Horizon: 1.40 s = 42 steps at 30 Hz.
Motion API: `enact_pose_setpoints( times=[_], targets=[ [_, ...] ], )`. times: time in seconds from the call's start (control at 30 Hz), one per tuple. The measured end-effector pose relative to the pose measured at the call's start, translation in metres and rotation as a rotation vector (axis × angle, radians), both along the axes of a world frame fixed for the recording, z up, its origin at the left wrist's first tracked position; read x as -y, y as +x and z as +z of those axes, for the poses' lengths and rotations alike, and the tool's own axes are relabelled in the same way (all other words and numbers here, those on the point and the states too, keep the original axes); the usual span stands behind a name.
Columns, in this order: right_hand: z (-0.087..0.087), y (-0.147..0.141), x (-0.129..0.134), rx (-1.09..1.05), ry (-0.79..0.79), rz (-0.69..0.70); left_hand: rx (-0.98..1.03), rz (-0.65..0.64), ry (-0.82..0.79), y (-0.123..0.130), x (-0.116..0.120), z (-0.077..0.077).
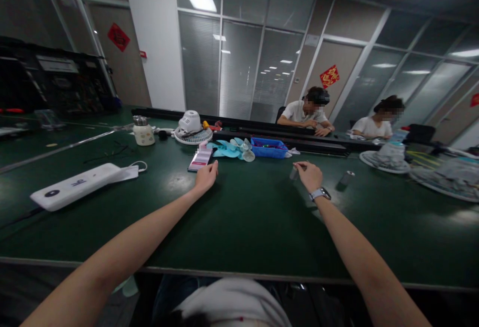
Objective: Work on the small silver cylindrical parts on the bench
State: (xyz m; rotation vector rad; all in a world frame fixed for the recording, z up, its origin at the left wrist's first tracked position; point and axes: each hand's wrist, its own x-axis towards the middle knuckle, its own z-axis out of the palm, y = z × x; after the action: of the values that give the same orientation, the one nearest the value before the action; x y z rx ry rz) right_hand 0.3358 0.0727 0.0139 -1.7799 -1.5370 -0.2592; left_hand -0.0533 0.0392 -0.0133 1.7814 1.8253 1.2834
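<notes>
My left hand (206, 176) rests over the table beside the lower right corner of a smartphone (199, 160) with a lit screen. Its fingers are curled together, and nothing shows in them. Farther right, my right hand (310, 175), with a watch on the wrist, pinches the top of a small grey cylinder (293, 173). That cylinder is blurred and partly behind the fingers. A similar silver cylinder (349, 177) lies on the table to the right of this hand. Light-blue fan blades (232, 148) and a blue basket (270, 148) with small parts are beyond my hands.
A white power strip (77, 186) lies at left. Behind it stand a cream jar (143, 133) and a white fan head (190, 126). More fan parts (445, 177) crowd the right side. Two people sit beyond a black rail (314, 142) across the green table (247, 227).
</notes>
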Motion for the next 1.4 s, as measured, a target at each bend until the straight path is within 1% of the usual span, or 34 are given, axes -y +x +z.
enact_pose_setpoints(
  times=[0.1,0.3,0.43,0.57,0.63,0.7,0.77,0.8,0.83,0.87,0.93,1.0,1.03,1.07,1.13,1.2,1.3,1.4],
  targets=[
    [0.000,0.000,0.000,0.022,-0.016,-0.023,0.002,-0.005,0.003,0.000,-0.001,-0.001],
    [0.000,0.004,-0.002,0.101,-0.053,-0.021,-0.014,-0.007,0.010,-0.001,-0.004,-0.005],
    [-0.004,0.005,-0.002,0.105,-0.063,-0.016,-0.007,-0.007,0.001,-0.001,-0.004,-0.004],
    [-0.017,0.011,-0.005,0.022,-0.063,0.056,0.001,-0.018,-0.001,-0.001,-0.003,-0.004],
    [-0.024,0.016,-0.008,-0.064,-0.107,0.079,0.010,-0.024,0.000,-0.001,-0.003,-0.004],
    [-0.027,0.016,-0.009,-0.143,-0.156,0.085,0.032,-0.030,-0.003,-0.001,-0.003,-0.003],
    [-0.024,0.006,-0.007,-0.200,-0.158,0.115,0.061,-0.038,-0.014,-0.001,-0.002,-0.001],
    [-0.022,-0.005,-0.004,-0.232,-0.140,0.164,0.076,-0.050,-0.022,-0.001,-0.002,0.000],
    [-0.018,-0.019,0.002,-0.273,-0.122,0.243,0.090,-0.076,-0.033,-0.001,-0.001,0.002],
    [-0.014,-0.037,0.010,-0.320,-0.114,0.353,0.108,-0.120,-0.049,-0.001,0.000,0.003],
    [-0.007,-0.078,0.033,-0.403,-0.136,0.628,0.154,-0.246,-0.097,-0.001,0.001,0.007],
    [-0.003,-0.118,0.060,-0.388,-0.192,0.880,0.200,-0.387,-0.164,-0.002,0.004,0.011],
    [-0.002,-0.135,0.073,-0.349,-0.226,0.970,0.215,-0.450,-0.199,-0.002,0.005,0.013],
    [-0.002,-0.149,0.085,-0.314,-0.253,1.029,0.222,-0.509,-0.232,-0.002,0.007,0.015],
    [-0.005,-0.166,0.102,-0.272,-0.286,1.072,0.223,-0.627,-0.294,-0.003,0.011,0.020],
    [-0.010,-0.171,0.109,-0.276,-0.296,1.056,0.243,-0.748,-0.343,-0.003,0.015,0.025],
    [-0.017,-0.170,0.108,-0.287,-0.293,1.025,0.293,-0.929,-0.373,-0.002,0.021,0.031],
    [-0.020,-0.168,0.105,-0.274,-0.291,1.018,0.233,-1.012,-0.348,0.003,0.027,0.036]
  ],
)
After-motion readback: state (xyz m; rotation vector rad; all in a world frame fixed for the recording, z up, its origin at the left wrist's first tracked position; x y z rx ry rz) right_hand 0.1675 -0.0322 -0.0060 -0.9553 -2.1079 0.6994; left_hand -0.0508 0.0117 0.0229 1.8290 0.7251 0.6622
